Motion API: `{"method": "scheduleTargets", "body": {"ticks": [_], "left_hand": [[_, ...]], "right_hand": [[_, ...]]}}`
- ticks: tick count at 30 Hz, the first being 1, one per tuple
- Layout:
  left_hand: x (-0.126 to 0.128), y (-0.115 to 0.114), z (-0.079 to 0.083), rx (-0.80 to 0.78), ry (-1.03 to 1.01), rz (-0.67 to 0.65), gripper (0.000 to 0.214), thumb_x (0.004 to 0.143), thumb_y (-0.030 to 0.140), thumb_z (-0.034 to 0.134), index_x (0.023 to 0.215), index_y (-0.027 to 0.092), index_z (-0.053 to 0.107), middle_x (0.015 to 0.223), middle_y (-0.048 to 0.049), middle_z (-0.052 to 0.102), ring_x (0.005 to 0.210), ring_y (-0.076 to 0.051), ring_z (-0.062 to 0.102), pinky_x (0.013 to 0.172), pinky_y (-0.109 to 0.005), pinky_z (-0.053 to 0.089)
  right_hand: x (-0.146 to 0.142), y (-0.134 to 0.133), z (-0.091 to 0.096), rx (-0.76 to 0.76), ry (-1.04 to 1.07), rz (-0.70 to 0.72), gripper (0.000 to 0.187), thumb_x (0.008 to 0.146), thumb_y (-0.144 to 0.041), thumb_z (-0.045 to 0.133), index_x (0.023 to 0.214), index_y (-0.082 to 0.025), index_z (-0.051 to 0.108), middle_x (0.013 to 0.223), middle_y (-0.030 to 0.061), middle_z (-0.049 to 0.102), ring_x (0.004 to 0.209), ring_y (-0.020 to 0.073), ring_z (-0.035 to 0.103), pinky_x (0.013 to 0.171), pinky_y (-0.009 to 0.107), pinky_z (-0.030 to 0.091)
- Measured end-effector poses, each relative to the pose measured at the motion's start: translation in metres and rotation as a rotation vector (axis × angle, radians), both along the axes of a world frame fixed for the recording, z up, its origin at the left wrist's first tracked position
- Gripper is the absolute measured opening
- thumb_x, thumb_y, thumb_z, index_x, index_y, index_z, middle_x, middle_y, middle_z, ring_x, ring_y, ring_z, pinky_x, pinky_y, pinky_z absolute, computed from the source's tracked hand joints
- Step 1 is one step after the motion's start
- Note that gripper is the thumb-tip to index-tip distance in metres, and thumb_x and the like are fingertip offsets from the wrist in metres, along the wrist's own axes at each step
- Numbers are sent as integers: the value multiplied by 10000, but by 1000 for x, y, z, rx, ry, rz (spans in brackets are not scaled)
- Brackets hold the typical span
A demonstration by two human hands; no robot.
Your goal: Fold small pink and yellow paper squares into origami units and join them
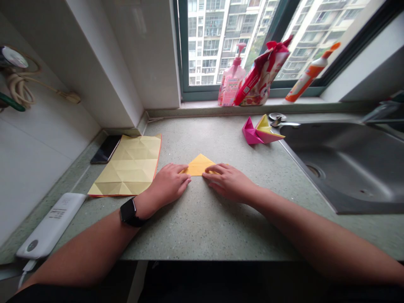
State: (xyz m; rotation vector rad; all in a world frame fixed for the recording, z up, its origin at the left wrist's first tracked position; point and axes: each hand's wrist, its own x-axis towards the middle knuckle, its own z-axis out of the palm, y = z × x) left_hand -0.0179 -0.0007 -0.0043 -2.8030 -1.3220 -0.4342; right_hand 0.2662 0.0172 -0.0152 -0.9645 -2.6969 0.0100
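A small yellow-orange sheet of paper, folded to a triangle, lies on the counter with its point facing the window. My left hand has its fingers closed on the triangle's left corner. On the right corner, my right hand grips the paper the same way, thumb near the bottom edge and fingers above. Both fingertips hide the corners. Left of my left hand lies a creased pale yellow sheet with an orange underside showing at its edges. Farther back to the right stands a folded pink and yellow paper figure.
A phone and a white power bank with a cable lie on the left. The steel sink takes up the right side. A pink pump bottle, a red bag and an orange-white bottle stand on the windowsill.
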Motion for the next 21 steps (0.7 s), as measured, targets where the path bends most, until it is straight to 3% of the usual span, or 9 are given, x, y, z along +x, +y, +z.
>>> {"method": "scheduleTargets", "body": {"ticks": [12, 15, 18, 21], "left_hand": [[-13, 2, 26, -82, 163, 254, 331, 1063, 364, 664, 862, 232, 892, 1138, -109, 821, 955, -306, 754, 840, -449, 585], [-23, 7, 28, -26, 137, 282, 361, 1062, 377, 658, 806, 227, 864, 1106, -96, 830, 993, -322, 756, 856, -457, 585], [-32, 16, 25, 48, 58, 278, 311, 1082, 338, 606, 926, 203, 839, 1075, -94, 830, 1016, -306, 756, 901, -447, 598], [-34, 20, 17, 72, -12, 167, 288, 1061, 187, 547, 1237, 180, 775, 1216, -101, 810, 1101, -279, 747, 978, -422, 604]], "right_hand": [[0, -1, 5, -70, -27, 1, 323, 1045, -241, 668, 1351, -258, 771, 1374, 133, 751, 1185, 308, 716, 1037, 508, 595], [0, -1, 5, -92, -43, -4, 345, 1042, -250, 678, 1376, -270, 759, 1398, 127, 741, 1213, 304, 703, 1061, 505, 581], [1, 0, 4, -98, -58, -6, 370, 1034, -252, 687, 1399, -265, 746, 1418, 128, 731, 1233, 301, 693, 1077, 498, 572], [2, 1, 2, -98, -46, 5, 376, 1033, -246, 686, 1405, -263, 743, 1413, 133, 732, 1238, 302, 692, 1078, 501, 574]]}}
